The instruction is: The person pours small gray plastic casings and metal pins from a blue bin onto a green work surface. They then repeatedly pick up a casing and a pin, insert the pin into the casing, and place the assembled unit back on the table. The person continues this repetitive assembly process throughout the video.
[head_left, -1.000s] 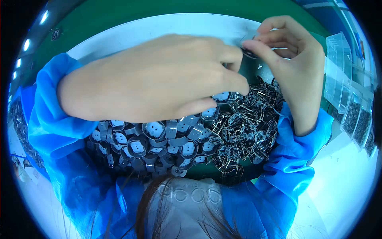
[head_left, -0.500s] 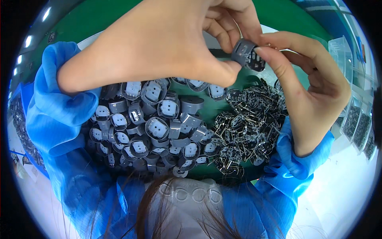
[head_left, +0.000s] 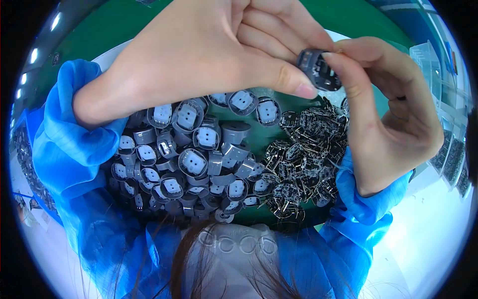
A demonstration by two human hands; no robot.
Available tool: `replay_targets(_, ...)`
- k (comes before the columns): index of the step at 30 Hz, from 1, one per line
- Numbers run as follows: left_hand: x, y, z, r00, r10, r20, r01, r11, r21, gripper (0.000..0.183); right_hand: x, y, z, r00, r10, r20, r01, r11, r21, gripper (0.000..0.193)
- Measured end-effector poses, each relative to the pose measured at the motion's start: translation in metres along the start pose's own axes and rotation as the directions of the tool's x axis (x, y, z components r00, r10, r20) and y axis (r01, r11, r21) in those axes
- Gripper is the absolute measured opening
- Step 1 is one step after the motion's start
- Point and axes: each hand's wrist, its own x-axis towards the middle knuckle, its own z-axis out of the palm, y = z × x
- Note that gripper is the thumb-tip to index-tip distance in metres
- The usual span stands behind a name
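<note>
My left hand [head_left: 219, 55] reaches across the top, closed around a small dark grey plastic housing [head_left: 307, 61], thumb below it and fingers behind. A black circuit board [head_left: 326, 75] with pale printed marks sits at the housing's right-facing end. Thumb and forefinger of my right hand [head_left: 393, 104] pinch this board at its upper edge; its other fingers curl inward. How deep the board sits in the housing I cannot tell. Below my left hand lies a heap of grey housings [head_left: 194, 162] with light inserts. A pile of black circuit boards with metal pins [head_left: 308, 159] lies under my right hand.
Both piles lie on a green surface [head_left: 259, 132]. Clear plastic bins [head_left: 450, 154] with small dark parts stand at the far right. At the far left is a blue container [head_left: 25, 134] of dark parts.
The housing and board have shifted slightly right and turned, showing more of the board's face. My left thumb has slid right below the housing. Both hands keep hold.
</note>
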Motion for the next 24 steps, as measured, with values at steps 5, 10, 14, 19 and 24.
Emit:
replay_targets(5,-0.013,0.009,0.009,0.998,-0.009,-0.064,0.008,1.0,-0.024,0.039,0.003,-0.011,0.006,0.999,-0.052,0.006,0.052,0.999,-0.011,0.019)
replay_targets(10,-0.009,0.006,0.007,0.998,-0.006,-0.06,0.0,0.996,-0.092,0.041,0.008,-0.012,-0.011,0.999,-0.002,0.051,-0.001,0.997,0.071,0.017)
replay_targets(14,-0.008,0.003,0.009,0.995,-0.003,-0.1,-0.011,0.989,-0.147,0.042,0.006,-0.017,-0.011,0.998,0.016,0.068,-0.019,0.999,0.048,0.018)
replay_targets(19,-0.012,-0.002,0.016,0.985,0.082,-0.153,-0.085,0.996,-0.011,0.041,0.003,-0.022,-0.004,1.0,-0.004,0.014,0.005,0.999,-0.039,0.018)
replay_targets(24,-0.007,-0.009,0.008,0.994,0.03,-0.108,-0.034,0.999,-0.04,0.039,-0.002,-0.02,0.011,0.99,-0.136,-0.041,0.122,0.96,-0.254,0.02)
